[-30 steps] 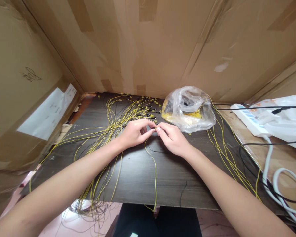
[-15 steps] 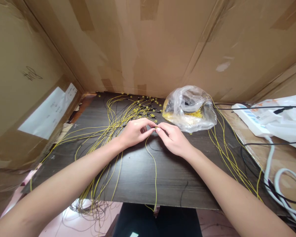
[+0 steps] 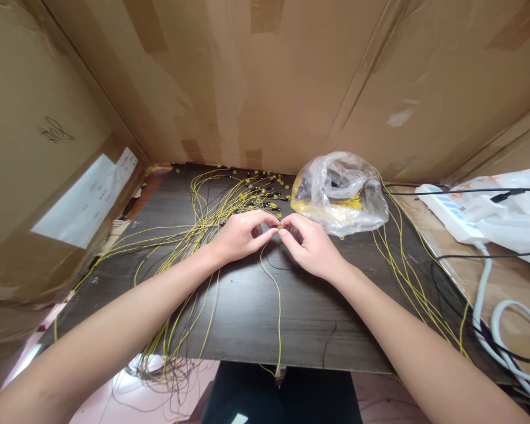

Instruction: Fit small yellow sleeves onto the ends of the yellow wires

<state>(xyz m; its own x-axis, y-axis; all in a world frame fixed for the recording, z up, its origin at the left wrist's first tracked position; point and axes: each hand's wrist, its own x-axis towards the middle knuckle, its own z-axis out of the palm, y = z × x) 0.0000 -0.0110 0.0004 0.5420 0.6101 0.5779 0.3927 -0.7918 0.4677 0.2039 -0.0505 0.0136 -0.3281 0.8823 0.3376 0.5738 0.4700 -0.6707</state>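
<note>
Dark wood-grain tabletop, brown cardboard wall behind. Mid-frame: left hand and right hand, fingertips pinching a tiny yellowish piece; thin yellow wire trailing below. Piece likely light, slippery, best pinched at its sides; wire probably limp.

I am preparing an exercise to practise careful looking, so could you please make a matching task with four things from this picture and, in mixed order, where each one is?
Things:
1. Clear bag
2. Paper
3. Left hand
4. Power strip

Places:
A. Meeting the right hand at a small piece
B. Far right, beside the white cord
C. On the left cardboard
D. On the table, beyond the right hand

Pairs: 1-D, 2-C, 3-A, 4-B
</note>
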